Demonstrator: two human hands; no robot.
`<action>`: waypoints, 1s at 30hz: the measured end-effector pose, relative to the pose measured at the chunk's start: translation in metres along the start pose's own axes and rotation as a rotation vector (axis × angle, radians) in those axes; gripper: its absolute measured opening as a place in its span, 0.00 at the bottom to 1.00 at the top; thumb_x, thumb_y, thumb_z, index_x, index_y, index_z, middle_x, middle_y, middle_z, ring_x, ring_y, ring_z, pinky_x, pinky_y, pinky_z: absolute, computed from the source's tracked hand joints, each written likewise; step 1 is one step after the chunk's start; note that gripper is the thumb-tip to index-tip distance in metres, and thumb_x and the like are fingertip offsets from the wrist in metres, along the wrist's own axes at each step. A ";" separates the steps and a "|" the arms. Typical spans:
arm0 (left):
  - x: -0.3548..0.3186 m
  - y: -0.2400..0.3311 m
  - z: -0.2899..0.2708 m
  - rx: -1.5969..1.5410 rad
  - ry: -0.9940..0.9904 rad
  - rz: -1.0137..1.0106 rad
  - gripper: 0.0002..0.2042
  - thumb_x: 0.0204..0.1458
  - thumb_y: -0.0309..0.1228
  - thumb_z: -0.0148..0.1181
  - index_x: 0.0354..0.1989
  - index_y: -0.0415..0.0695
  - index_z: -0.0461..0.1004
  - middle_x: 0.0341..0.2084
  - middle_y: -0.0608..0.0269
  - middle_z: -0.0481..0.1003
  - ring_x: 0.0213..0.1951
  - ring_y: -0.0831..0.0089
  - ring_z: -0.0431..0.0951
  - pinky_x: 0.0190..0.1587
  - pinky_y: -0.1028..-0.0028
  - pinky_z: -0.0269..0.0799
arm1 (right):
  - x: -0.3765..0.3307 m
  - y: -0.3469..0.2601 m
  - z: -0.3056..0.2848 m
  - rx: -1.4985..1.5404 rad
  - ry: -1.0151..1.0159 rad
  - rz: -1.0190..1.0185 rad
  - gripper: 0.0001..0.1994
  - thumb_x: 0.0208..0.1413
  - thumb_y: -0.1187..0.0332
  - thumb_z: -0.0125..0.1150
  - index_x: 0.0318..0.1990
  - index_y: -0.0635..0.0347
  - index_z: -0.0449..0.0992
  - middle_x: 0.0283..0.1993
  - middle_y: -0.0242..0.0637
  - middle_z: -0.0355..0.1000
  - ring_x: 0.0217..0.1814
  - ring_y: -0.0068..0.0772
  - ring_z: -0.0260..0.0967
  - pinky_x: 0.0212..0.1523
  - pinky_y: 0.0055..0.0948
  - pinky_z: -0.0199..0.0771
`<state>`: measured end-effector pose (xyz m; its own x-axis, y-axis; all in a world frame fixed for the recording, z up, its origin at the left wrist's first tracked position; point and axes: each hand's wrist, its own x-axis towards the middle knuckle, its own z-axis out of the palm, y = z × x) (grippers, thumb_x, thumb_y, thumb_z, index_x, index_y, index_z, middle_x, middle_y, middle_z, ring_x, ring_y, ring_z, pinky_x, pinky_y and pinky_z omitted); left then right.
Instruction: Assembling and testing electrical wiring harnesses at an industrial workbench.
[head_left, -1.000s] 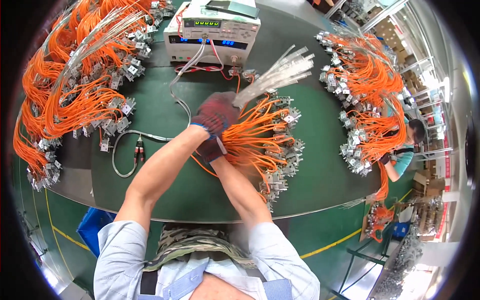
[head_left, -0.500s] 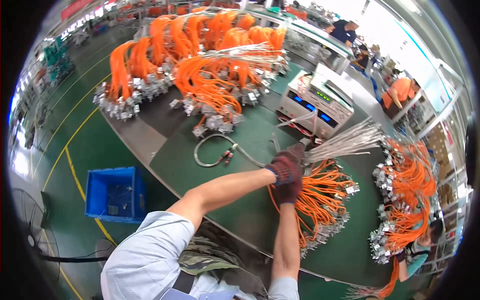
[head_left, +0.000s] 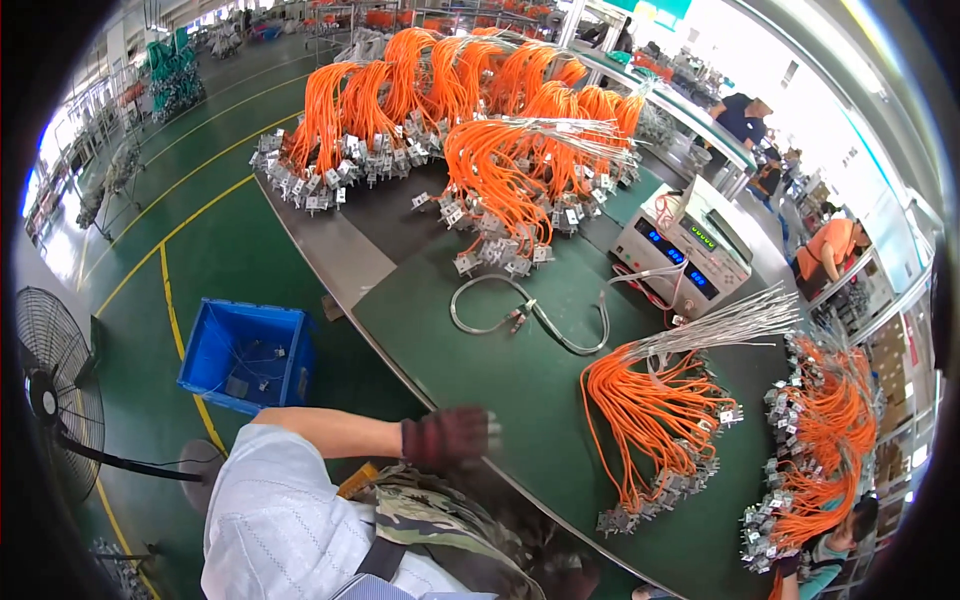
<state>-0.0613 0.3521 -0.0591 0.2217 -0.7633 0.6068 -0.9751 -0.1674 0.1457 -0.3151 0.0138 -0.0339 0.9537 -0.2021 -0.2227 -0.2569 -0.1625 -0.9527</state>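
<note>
My left hand [head_left: 450, 437], in a dark red knitted glove, is over the near edge of the green-topped table [head_left: 430, 330]. Its fingers point right and are smeared by motion; I see nothing in them. My right hand cannot be made out. To the right on the table lies a fanned bundle of orange cables [head_left: 640, 400] with silvery wire ends at the top and metal connectors at the bottom. A grey test lead [head_left: 560, 335] curls across the table beyond my left hand, near the bench instrument [head_left: 680, 255] with lit displays.
More orange cable bundles [head_left: 500, 170] are heaped along the far side, and another heap [head_left: 830, 440] lies at the right. A blue crate [head_left: 250, 400] sits on the floor at left, near a black fan [head_left: 60, 390]. Other people work beyond the table.
Both hands have left the top of the orange cable bundle, which now lies on the table. My left hand has come back to the near edge. The view has shifted.
</note>
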 end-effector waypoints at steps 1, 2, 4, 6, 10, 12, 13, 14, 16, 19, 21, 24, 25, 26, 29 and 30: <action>-0.012 0.014 -0.005 -0.064 -0.127 0.024 0.24 0.48 0.39 0.68 0.53 0.45 0.76 0.44 0.54 0.78 0.47 0.52 0.80 0.48 0.52 0.76 | -0.002 0.002 -0.002 0.003 0.000 -0.001 0.17 0.62 0.67 0.66 0.56 0.62 0.80 0.48 0.39 0.84 0.46 0.34 0.82 0.51 0.33 0.81; -0.021 0.026 -0.011 -0.128 -0.252 0.051 0.23 0.47 0.39 0.68 0.52 0.46 0.77 0.41 0.57 0.78 0.46 0.55 0.80 0.46 0.54 0.77 | -0.003 0.004 -0.003 0.005 0.003 -0.004 0.17 0.62 0.67 0.66 0.56 0.62 0.80 0.48 0.39 0.84 0.46 0.34 0.83 0.51 0.33 0.81; -0.029 0.043 -0.029 -0.216 -0.234 0.072 0.19 0.49 0.39 0.67 0.50 0.49 0.77 0.37 0.63 0.77 0.43 0.61 0.80 0.41 0.58 0.76 | -0.002 0.008 -0.004 0.013 0.006 -0.014 0.17 0.62 0.67 0.66 0.56 0.62 0.80 0.48 0.39 0.84 0.46 0.34 0.83 0.51 0.33 0.81; -0.037 0.047 -0.033 -0.303 -0.385 -0.104 0.18 0.56 0.42 0.63 0.52 0.49 0.79 0.40 0.58 0.81 0.45 0.55 0.82 0.45 0.54 0.77 | 0.005 0.014 -0.005 0.025 0.007 -0.027 0.17 0.62 0.67 0.66 0.56 0.62 0.80 0.48 0.39 0.84 0.46 0.34 0.83 0.51 0.33 0.81; -0.021 0.052 -0.038 -0.556 -0.684 -0.862 0.28 0.65 0.57 0.53 0.56 0.44 0.79 0.46 0.41 0.82 0.51 0.40 0.80 0.55 0.50 0.76 | 0.014 0.035 -0.014 0.057 0.013 -0.023 0.17 0.62 0.67 0.66 0.56 0.62 0.80 0.48 0.39 0.84 0.46 0.34 0.83 0.51 0.33 0.81; -0.015 0.044 -0.022 -0.403 -0.915 -0.762 0.26 0.65 0.56 0.53 0.55 0.45 0.80 0.46 0.42 0.82 0.50 0.39 0.81 0.54 0.50 0.77 | 0.016 0.048 -0.015 0.078 0.013 -0.003 0.17 0.62 0.67 0.66 0.56 0.62 0.80 0.48 0.39 0.84 0.46 0.34 0.83 0.51 0.33 0.81; 0.004 0.038 -0.016 -0.313 -1.145 -0.814 0.24 0.65 0.53 0.55 0.53 0.47 0.83 0.50 0.45 0.82 0.52 0.44 0.82 0.55 0.50 0.77 | 0.019 0.053 -0.017 0.092 0.015 0.007 0.17 0.62 0.67 0.66 0.56 0.62 0.80 0.48 0.39 0.84 0.46 0.34 0.83 0.51 0.33 0.81; -0.010 0.031 0.006 -0.316 -1.159 -0.819 0.24 0.65 0.53 0.55 0.53 0.47 0.83 0.50 0.45 0.82 0.52 0.44 0.82 0.55 0.50 0.77 | 0.023 0.057 -0.018 0.101 0.010 0.017 0.17 0.62 0.67 0.66 0.56 0.62 0.80 0.48 0.39 0.84 0.46 0.34 0.83 0.51 0.33 0.81; -0.070 0.005 0.077 -0.388 -1.522 -0.401 0.20 0.65 0.47 0.55 0.50 0.46 0.85 0.52 0.49 0.83 0.53 0.50 0.83 0.55 0.51 0.77 | 0.049 0.061 -0.021 0.114 -0.020 0.019 0.17 0.62 0.67 0.66 0.56 0.62 0.80 0.48 0.39 0.84 0.46 0.34 0.83 0.51 0.33 0.81; -0.073 -0.010 0.112 -0.396 -1.466 -0.421 0.19 0.65 0.45 0.55 0.51 0.46 0.85 0.53 0.49 0.83 0.54 0.51 0.83 0.56 0.51 0.77 | 0.082 0.065 -0.040 0.117 -0.025 0.040 0.17 0.62 0.67 0.65 0.56 0.62 0.80 0.48 0.39 0.84 0.46 0.35 0.83 0.51 0.33 0.81; -0.090 -0.007 0.132 -0.401 -1.392 -0.477 0.19 0.65 0.44 0.55 0.51 0.46 0.85 0.53 0.49 0.82 0.54 0.51 0.83 0.56 0.51 0.77 | 0.106 0.064 -0.057 0.110 -0.060 0.052 0.17 0.62 0.67 0.65 0.56 0.62 0.80 0.48 0.39 0.84 0.46 0.35 0.83 0.51 0.33 0.81; -0.143 -0.001 0.140 -0.387 -1.283 -0.573 0.18 0.65 0.42 0.54 0.52 0.46 0.84 0.55 0.50 0.82 0.55 0.53 0.83 0.56 0.52 0.77 | 0.144 0.064 -0.074 0.111 -0.122 0.058 0.17 0.63 0.66 0.65 0.56 0.62 0.81 0.48 0.39 0.84 0.46 0.35 0.83 0.51 0.33 0.81; -0.161 0.006 0.144 -0.377 -1.247 -0.608 0.18 0.64 0.41 0.54 0.53 0.46 0.84 0.55 0.50 0.82 0.55 0.53 0.83 0.57 0.52 0.77 | 0.157 0.064 -0.078 0.113 -0.146 0.057 0.17 0.63 0.66 0.65 0.56 0.62 0.81 0.48 0.39 0.84 0.46 0.35 0.83 0.51 0.34 0.81; -0.181 0.019 0.149 -0.359 -1.211 -0.644 0.18 0.64 0.41 0.54 0.53 0.46 0.84 0.56 0.50 0.82 0.56 0.53 0.83 0.57 0.52 0.77 | 0.173 0.063 -0.076 0.120 -0.170 0.051 0.17 0.63 0.66 0.65 0.56 0.62 0.81 0.48 0.39 0.84 0.46 0.35 0.83 0.51 0.34 0.81; -0.102 0.018 0.115 -0.419 -1.376 -0.721 0.20 0.63 0.42 0.55 0.56 0.48 0.83 0.59 0.51 0.80 0.58 0.53 0.81 0.59 0.52 0.76 | 0.197 0.068 -0.089 0.117 -0.171 0.062 0.17 0.63 0.66 0.65 0.56 0.62 0.81 0.48 0.39 0.84 0.46 0.35 0.83 0.51 0.34 0.81; -0.063 0.022 0.092 -0.474 -1.573 -0.792 0.22 0.62 0.45 0.56 0.59 0.49 0.83 0.61 0.51 0.79 0.60 0.52 0.80 0.62 0.53 0.74 | 0.201 0.067 -0.095 0.118 -0.173 0.063 0.17 0.63 0.66 0.65 0.56 0.62 0.81 0.48 0.39 0.84 0.46 0.35 0.83 0.51 0.34 0.81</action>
<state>-0.0977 0.3390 -0.1664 0.0903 -0.4590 -0.8839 -0.5092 -0.7840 0.3551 -0.1552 -0.1300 -0.1228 0.9517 -0.0376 -0.3048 -0.3062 -0.0390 -0.9512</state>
